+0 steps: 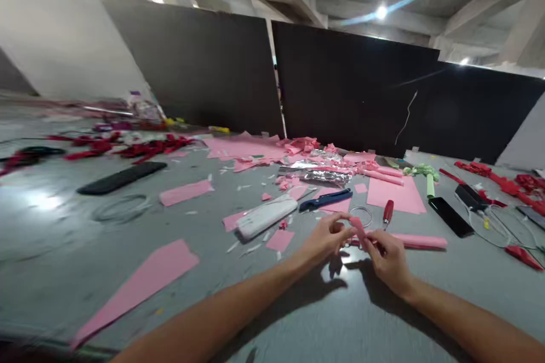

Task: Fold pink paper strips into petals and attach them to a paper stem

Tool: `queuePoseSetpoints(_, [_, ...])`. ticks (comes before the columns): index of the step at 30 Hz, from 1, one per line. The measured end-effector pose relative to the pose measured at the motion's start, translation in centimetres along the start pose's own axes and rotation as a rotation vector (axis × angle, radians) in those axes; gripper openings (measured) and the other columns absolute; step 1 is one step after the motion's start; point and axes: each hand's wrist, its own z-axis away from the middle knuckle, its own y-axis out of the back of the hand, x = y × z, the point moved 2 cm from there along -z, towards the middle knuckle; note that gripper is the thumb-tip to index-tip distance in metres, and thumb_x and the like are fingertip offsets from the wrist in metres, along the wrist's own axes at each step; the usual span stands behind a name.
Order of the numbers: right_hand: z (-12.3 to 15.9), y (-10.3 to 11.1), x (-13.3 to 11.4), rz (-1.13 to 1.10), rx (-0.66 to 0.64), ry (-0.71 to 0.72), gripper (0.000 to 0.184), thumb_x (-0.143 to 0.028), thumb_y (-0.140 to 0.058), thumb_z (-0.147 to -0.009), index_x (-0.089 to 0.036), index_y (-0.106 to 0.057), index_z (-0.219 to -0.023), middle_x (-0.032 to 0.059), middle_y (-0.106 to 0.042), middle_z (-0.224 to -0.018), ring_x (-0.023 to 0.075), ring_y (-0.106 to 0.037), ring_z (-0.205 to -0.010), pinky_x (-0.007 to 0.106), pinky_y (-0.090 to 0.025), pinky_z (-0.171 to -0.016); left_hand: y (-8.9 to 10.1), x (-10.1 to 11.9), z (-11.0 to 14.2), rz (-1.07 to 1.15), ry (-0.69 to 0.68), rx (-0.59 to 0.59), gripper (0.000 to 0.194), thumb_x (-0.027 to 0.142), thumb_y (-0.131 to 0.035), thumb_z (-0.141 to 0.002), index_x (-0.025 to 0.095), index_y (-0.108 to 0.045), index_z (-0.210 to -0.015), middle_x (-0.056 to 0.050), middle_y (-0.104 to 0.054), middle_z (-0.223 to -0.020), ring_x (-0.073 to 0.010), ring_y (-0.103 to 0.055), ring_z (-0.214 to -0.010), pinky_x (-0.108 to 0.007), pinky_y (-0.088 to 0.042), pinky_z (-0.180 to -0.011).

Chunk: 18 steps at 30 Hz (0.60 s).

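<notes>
Between my two hands is a small folded piece of pink paper (357,228). My left hand (327,238) pinches its upper left edge with thumb and fingers. At its lower right, the fingertips of my right hand (389,261) close on the same piece. A rolled length of pink paper (421,241) lies on the table just behind my right hand. Beyond my hands are a red-handled tool (388,212), a thin wire ring (361,215) and a dark blue hand tool (326,200). Left of those rests a white elongated bundle (267,216).
Pink sheets (244,146) and silver foil (327,176) are heaped by the black partition (353,85). A black phone (450,216) and a white cable (502,235) lie at right. On the left are a long black object (122,177) and a pink cut-out (138,289).
</notes>
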Motion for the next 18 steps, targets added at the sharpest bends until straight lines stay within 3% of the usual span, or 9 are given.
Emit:
queuePoseSetpoints(3, [0.3, -0.2, -0.2, 0.001, 0.001, 0.037, 0.016, -0.028, -0.068, -0.105, -0.022, -0.079, -0.095, 0.0049, -0.078, -0.083, 0.021, -0.069, -0.075, 0.032, -0.051, -0.073, -0.6, -0.1, 0.5, 0.013, -0.033, -0.003, 0.035, 0.05, -0.077, -0.084, 0.018, -0.067, -0.093, 0.0, -0.066, -0.071, -0.013, -0.055, -0.053, -0.025, -0.044, -0.05])
queuePoseSetpoints(7, [0.1, -0.2, -0.2, -0.021, 0.014, 0.041, 0.014, -0.032, -0.07, -0.103, -0.023, -0.081, -0.099, 0.0086, -0.08, -0.094, 0.0257, -0.072, -0.087, 0.037, -0.056, -0.081, -0.6, -0.1, 0.7, 0.051, -0.058, -0.03, 0.028, 0.045, -0.075, -0.083, 0.02, -0.064, -0.09, -0.002, -0.069, -0.075, -0.0161, -0.06, -0.061, -0.027, -0.047, -0.057])
queuePoseSetpoints(13, [-0.6, -0.4, 1.0, -0.369, -0.064, -0.314, 0.029, -0.046, -0.076, -0.097, -0.023, -0.083, -0.113, 0.0115, -0.082, -0.111, 0.0308, -0.076, -0.099, 0.043, -0.061, -0.086, 0.0, -0.1, 0.4, 0.078, -0.091, -0.064, 0.031, 0.033, -0.071, -0.079, 0.02, -0.068, -0.107, -0.002, -0.069, -0.079, -0.018, -0.063, -0.069, -0.03, -0.05, -0.068])
queuePoseSetpoints(18, [-0.8, -0.7, 1.8, -0.431, -0.037, -0.395, 0.032, -0.049, -0.075, -0.095, -0.023, -0.084, -0.112, 0.0115, -0.083, -0.108, 0.029, -0.078, -0.09, 0.04, -0.063, -0.076, 0.0, -0.4, 0.3, 0.06, -0.079, -0.069, 0.039, 0.027, -0.07, -0.08, 0.021, -0.068, -0.119, -0.003, -0.07, -0.084, -0.0185, -0.065, -0.072, -0.031, -0.051, -0.071])
